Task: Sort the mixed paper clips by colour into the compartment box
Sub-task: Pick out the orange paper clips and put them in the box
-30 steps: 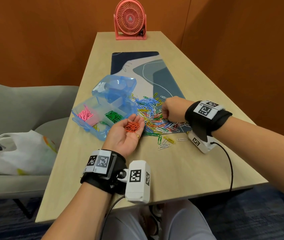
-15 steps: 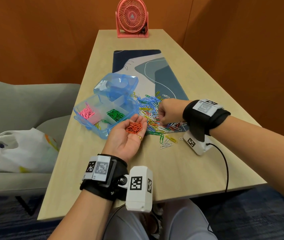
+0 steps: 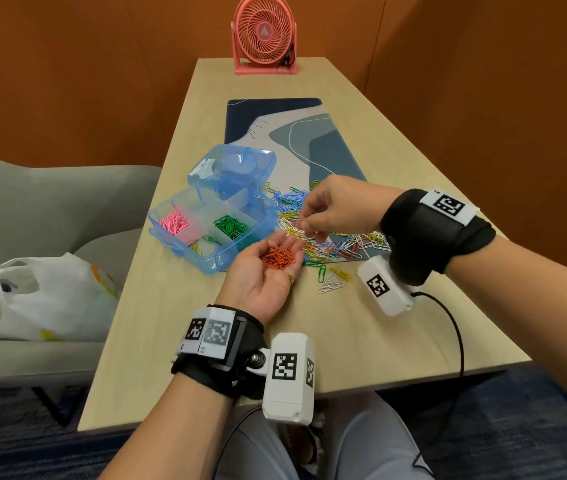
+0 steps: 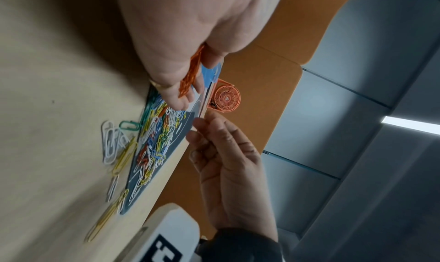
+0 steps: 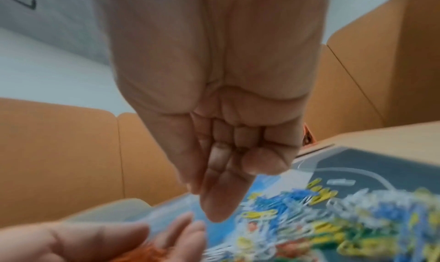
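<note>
My left hand (image 3: 283,242) lies palm up beside the box, cupping a heap of orange clips (image 3: 278,256), also seen as orange clips (image 4: 190,74) in the left wrist view. My right hand (image 3: 301,225) hovers just above the left fingertips with thumb and forefinger pinched together on something too small to make out. The open blue compartment box (image 3: 212,263) holds pink clips (image 3: 174,221) and green clips (image 3: 230,225) in separate compartments. The mixed pile (image 3: 330,242) lies on the mat under my right hand.
The box lid (image 3: 233,168) stands open behind the box. Loose white, yellow and green clips (image 3: 330,278) lie on the bare table (image 3: 344,341). A pink fan (image 3: 264,32) stands at the far end beyond the mat (image 3: 275,112). A white bag (image 3: 39,296) sits on the grey chair at left.
My right hand has lifted off the mixed pile and moved left, to just above the left fingertips. The left hand has stayed palm up with the orange clips.
</note>
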Action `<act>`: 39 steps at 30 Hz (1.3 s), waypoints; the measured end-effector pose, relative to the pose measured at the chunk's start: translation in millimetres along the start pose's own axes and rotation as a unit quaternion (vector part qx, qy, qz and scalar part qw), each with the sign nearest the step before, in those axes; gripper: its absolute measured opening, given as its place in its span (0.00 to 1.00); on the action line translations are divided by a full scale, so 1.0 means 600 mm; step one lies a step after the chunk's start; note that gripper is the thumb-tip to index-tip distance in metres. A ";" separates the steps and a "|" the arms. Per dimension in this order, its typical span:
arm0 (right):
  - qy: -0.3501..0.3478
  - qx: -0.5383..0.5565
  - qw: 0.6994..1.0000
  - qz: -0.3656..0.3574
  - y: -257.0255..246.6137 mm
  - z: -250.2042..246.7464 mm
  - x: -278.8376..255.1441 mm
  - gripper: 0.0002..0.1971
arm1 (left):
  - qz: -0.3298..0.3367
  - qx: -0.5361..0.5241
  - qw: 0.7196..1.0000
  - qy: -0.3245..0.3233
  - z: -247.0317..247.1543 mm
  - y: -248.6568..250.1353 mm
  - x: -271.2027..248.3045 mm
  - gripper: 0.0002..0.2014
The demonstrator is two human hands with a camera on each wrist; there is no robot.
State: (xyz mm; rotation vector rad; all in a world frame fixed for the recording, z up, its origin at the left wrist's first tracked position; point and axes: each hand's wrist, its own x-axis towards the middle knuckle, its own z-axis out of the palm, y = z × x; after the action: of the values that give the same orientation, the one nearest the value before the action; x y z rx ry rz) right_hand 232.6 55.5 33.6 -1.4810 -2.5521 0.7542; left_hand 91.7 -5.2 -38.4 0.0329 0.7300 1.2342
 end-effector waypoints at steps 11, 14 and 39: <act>-0.001 -0.148 0.987 0.063 0.045 0.030 0.047 0.06 | -0.013 0.001 1.000 -0.003 0.003 -0.022 -0.007 0.16; -0.012 -0.176 0.982 0.066 0.047 0.031 0.048 0.01 | -0.012 -0.001 1.000 -0.001 0.001 -0.025 -0.006 0.16; -0.006 -0.167 0.984 0.055 0.047 0.029 0.034 0.04 | 0.002 -0.002 1.000 -0.008 -0.004 -0.026 0.000 0.15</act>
State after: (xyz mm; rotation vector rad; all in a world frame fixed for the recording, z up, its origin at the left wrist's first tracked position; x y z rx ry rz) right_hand 238.6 77.6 1.8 -1.7252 -2.7260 0.3557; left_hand 103.6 -11.6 -46.3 0.0404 0.7132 1.2383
